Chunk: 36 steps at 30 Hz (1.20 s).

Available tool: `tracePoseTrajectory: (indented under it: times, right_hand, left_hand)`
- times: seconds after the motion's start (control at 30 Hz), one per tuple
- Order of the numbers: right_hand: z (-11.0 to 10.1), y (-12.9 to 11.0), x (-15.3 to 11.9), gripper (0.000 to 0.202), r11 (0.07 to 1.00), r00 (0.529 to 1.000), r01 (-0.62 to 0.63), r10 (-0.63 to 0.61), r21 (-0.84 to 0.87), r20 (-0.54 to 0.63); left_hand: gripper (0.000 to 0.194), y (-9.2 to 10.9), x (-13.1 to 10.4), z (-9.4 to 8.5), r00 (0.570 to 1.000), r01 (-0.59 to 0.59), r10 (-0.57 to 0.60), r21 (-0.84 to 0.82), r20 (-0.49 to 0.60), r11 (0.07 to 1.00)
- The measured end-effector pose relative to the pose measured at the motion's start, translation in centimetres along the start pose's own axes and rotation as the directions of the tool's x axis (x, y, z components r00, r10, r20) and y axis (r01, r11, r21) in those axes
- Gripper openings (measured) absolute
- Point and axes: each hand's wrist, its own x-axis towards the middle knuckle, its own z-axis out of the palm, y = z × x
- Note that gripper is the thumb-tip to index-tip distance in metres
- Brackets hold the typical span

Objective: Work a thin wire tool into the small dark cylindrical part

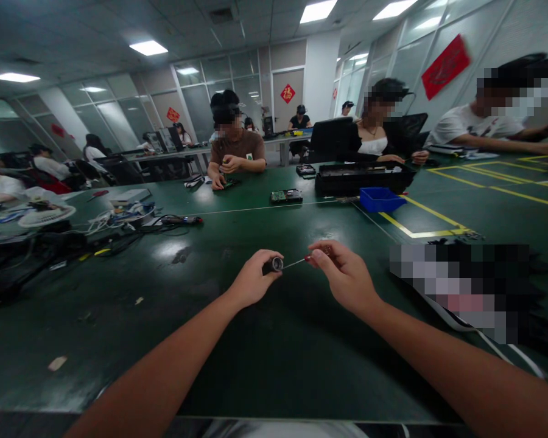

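Note:
Over the middle of the green table, my left hand is closed around a short black cylinder. Its round, ringed end faces right, and the rest is hidden in the fingers. My right hand grips a screwdriver by its handle, mostly covered by the fingers; a bit of red shows where the thin metal shaft begins. The shaft points left, and its tip is at the cylinder's ringed end. Whether the tip touches or enters it, I cannot tell.
Tangled cables lie at left. Ahead are a circuit-board device, a long black housing and a blue bin. Yellow tape marks the table. A blurred-out object lies right. Co-workers sit across the table.

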Motion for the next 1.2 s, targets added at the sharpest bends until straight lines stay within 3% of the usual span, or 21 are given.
tracePoseTrajectory:
  times: [0.23,0.93,1.2]
  right_hand:
    - [0.02,0.05,0.07,0.024,1.0,0.999,-0.021,0.021,-0.008,0.033]
    - [-0.01,-0.11,0.27,0.024,0.999,1.0,-0.022,0.022,0.023,0.014]
    - [-0.29,-0.15,-0.01,0.022,0.995,0.997,0.044,-0.037,-0.091,0.074]
  left_hand:
    - [0.039,-0.12,0.12,0.07,1.0,-0.007,0.007,-0.029,-0.009,1.0]
    - [0.038,-0.61,0.17,0.01,0.999,-0.044,0.044,-0.006,-0.014,0.999]
    - [0.036,-0.52,0.14,0.07,0.999,-0.03,0.031,0.013,-0.033,0.999]
